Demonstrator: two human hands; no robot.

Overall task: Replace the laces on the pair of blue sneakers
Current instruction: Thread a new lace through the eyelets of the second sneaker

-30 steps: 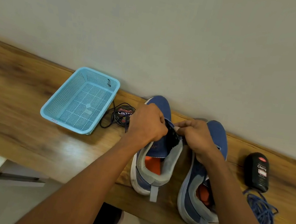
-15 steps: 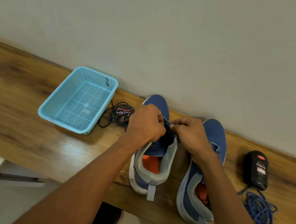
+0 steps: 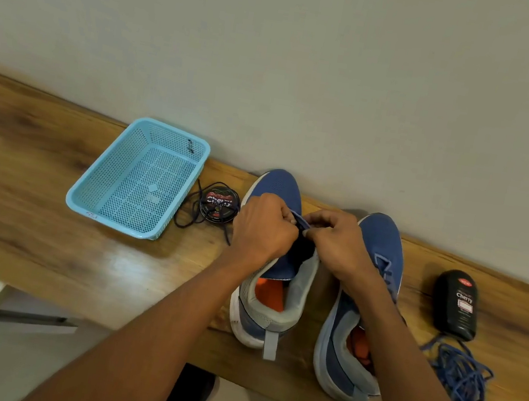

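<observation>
"Cherry" on tin (image 3: 219, 206) and bottle (image 3: 457, 303)

Blue mesh uppers on both sneakers (image 3: 280, 189), grey collars, orange insoles, white soles. Light blue basket (image 3: 142, 177), perforated all over in a fine grid. Black round tin (image 3: 219, 205) with red-and-white label; dark lace (image 3: 190, 213) looped round it. Black bottle (image 3: 456, 303) with red mark and white lettering. Bright blue lace (image 3: 460, 377) in a tangle. Warm brown wood grain on the surface (image 3: 31, 198), glossy patches. Pale grey-beige wall (image 3: 280, 47), plain.
</observation>
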